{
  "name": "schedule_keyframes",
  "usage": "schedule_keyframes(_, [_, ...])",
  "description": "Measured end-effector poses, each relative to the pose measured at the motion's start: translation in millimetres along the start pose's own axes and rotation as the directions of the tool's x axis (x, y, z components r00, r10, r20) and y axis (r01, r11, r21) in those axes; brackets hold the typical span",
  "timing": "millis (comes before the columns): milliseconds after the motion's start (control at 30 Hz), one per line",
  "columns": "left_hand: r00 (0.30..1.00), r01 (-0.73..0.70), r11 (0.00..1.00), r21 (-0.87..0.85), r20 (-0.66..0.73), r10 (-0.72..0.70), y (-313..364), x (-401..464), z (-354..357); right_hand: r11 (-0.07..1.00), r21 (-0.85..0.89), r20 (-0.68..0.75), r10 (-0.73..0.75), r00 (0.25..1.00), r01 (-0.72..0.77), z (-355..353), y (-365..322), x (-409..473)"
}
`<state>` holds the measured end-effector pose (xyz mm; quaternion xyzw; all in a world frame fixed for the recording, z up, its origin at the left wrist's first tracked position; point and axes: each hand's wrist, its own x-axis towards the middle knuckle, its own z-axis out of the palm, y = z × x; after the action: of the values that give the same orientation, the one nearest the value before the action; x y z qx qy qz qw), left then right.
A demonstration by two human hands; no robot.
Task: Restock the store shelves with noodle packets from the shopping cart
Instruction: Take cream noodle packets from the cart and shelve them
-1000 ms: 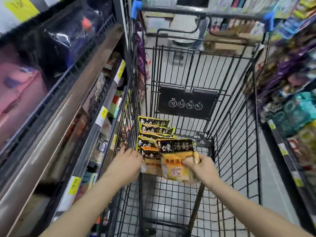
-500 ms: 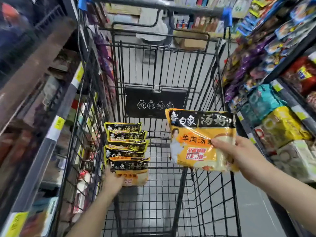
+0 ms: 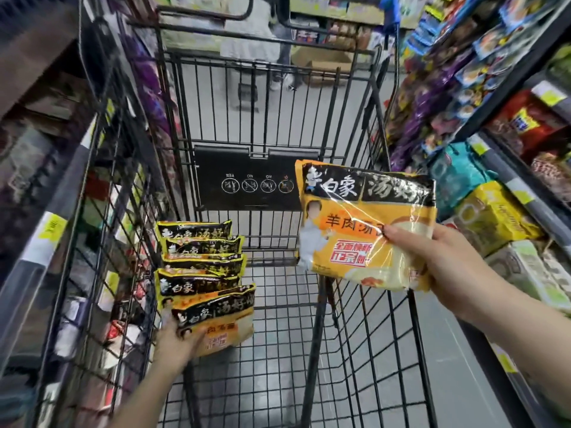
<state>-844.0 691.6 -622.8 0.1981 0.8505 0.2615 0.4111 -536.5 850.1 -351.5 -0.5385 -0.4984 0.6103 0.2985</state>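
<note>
A black wire shopping cart (image 3: 312, 304) fills the middle of the view. Inside it, against the left wall, stands a row of several yellow-and-black noodle packets (image 3: 200, 261). My left hand (image 3: 174, 342) grips the nearest packet of that row (image 3: 216, 322) from below and the left. My right hand (image 3: 441, 267) holds another yellow noodle packet (image 3: 361, 223) up over the cart's right side, thumb on its front, near the right-hand shelves.
Stocked shelves line both sides: the right shelf (image 3: 506, 186) holds yellow (image 3: 494, 217), teal and red packs; the left shelf (image 3: 46, 236) carries yellow price tags. A person (image 3: 253, 35) and a cardboard box (image 3: 321, 63) are beyond the cart's far end.
My right hand has lifted one packet out of the cart and carried it up and to the right. My left hand has dropped onto the nearest packet in the row. The view has turned right.
</note>
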Motion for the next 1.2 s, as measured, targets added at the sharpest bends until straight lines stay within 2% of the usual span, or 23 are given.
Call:
schedule_keyframes(100, [0.995,-0.098,0.995,-0.012,0.005,0.099,15,-21,-7,1.0,0.022,-0.006,0.005,1.0,-0.005,-3,-3,0])
schedule_keyframes(300, [0.982,-0.19,0.982,0.019,0.005,0.19,53,-53,-23,1.0,0.005,-0.019,0.027,0.999,-0.027,-4,-15,-6])
schedule_keyframes(500, [0.96,-0.261,0.944,-0.199,0.052,0.276,118,-106,-78,0.998,0.03,-0.009,0.061,0.998,-0.061,-3,-47,-31])
schedule_keyframes(667, [0.931,-0.34,0.895,-0.289,0.032,0.364,178,-155,-141,0.997,0.024,0.062,0.076,0.995,-0.078,-13,-93,-66])
schedule_keyframes(800, [0.919,-0.321,0.835,-0.448,0.065,0.388,226,-196,-194,0.996,0.072,0.071,0.038,0.997,-0.044,-33,-146,-101])
schedule_keyframes(900, [0.883,-0.323,0.815,-0.482,0.156,0.442,267,-233,-234,0.996,0.091,0.05,0.001,0.999,-0.005,-53,-187,-132])
schedule_keyframes(1000, [0.824,-0.412,0.753,-0.513,0.142,0.548,314,-278,-256,0.992,0.117,0.015,-0.047,0.999,0.045,-74,-220,-162])
schedule_keyframes(1200, [0.672,-0.532,0.657,-0.534,0.206,0.711,385,-352,-263,0.97,0.194,-0.137,-0.124,0.983,0.149,-115,-254,-231])
